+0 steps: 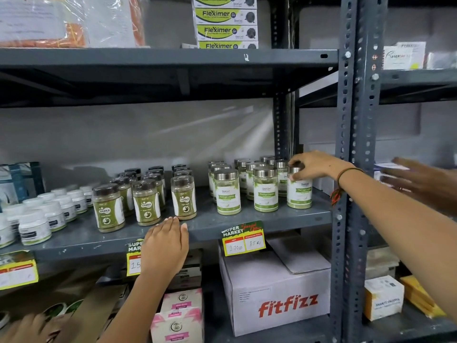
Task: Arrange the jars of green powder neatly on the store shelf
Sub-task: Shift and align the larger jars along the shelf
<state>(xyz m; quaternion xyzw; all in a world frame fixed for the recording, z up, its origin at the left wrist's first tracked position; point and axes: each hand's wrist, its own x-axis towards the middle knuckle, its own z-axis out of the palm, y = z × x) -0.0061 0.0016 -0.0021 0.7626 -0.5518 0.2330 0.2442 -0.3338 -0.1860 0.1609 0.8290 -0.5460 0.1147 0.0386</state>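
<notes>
Three front jars of green powder (265, 189) read "Moringa Leaves", at the right on the grey shelf (247, 222). Your right hand (314, 165) grips the rightmost jar (299, 191) by its steel lid. Your left hand (164, 243), fingers flat and together, rests on the near edge beside "GASKA" jars (184, 198).

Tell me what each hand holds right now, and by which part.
The right hand has its grip on the silver lid of the rightmost front moringa jar, fingers around the cap. The left hand holds nothing; it rests flat on the shelf edge.
</notes>
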